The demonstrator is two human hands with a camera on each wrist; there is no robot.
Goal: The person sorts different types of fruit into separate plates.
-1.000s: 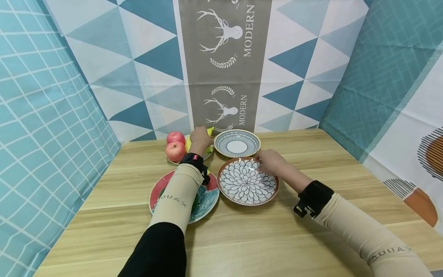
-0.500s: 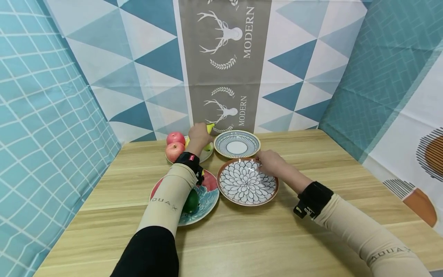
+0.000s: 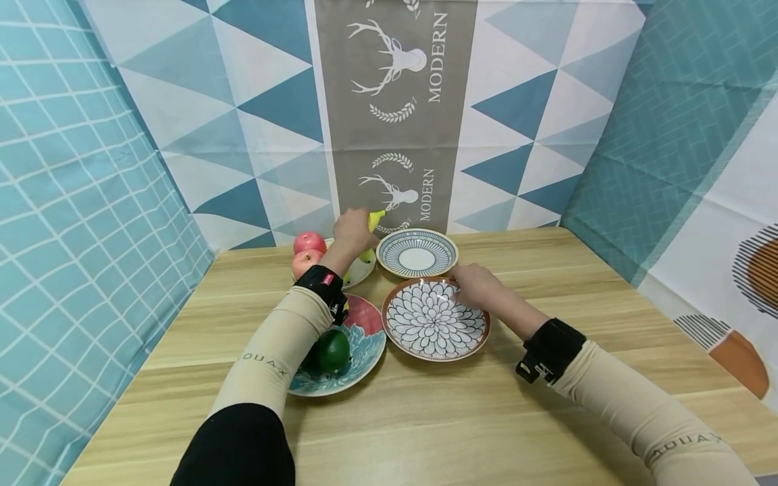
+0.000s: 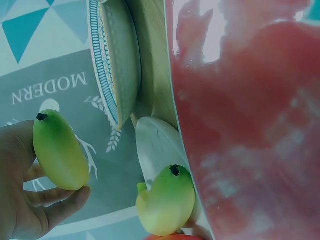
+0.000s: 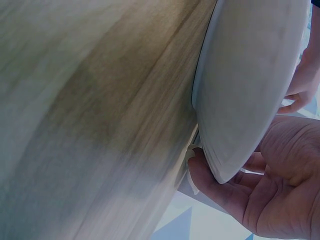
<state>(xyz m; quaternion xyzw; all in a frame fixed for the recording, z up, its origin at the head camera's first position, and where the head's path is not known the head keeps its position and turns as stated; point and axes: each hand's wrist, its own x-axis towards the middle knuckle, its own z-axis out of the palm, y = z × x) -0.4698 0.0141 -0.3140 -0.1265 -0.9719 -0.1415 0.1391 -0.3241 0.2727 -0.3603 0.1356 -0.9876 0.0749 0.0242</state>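
My left hand (image 3: 354, 231) holds a yellow-green banana (image 4: 61, 150) up above the small fruit plate (image 3: 363, 271). In the left wrist view, a second banana (image 4: 167, 202) lies on that plate, below the held one. Two red apples (image 3: 309, 241) sit at the plate's left side, partly behind my left hand and forearm. My right hand (image 3: 478, 285) grips the far right rim of a brown-edged plate with a petal pattern (image 3: 434, 320). From the right wrist, the thumb and fingers show around the edge of this plate's pale underside (image 5: 250, 75).
A red and blue plate (image 3: 365, 337) with a dark green fruit (image 3: 333, 351) stands at the near left, under my left forearm. Behind the petal plate is a blue-striped plate (image 3: 417, 253). Patterned cloth (image 3: 395, 121) hangs behind the wooden table (image 3: 462, 418).
My left hand has risen with the banana, up from the fruit plate, and its forearm has swung left, uncovering the dark green fruit. The right hand stays on the petal plate's rim.
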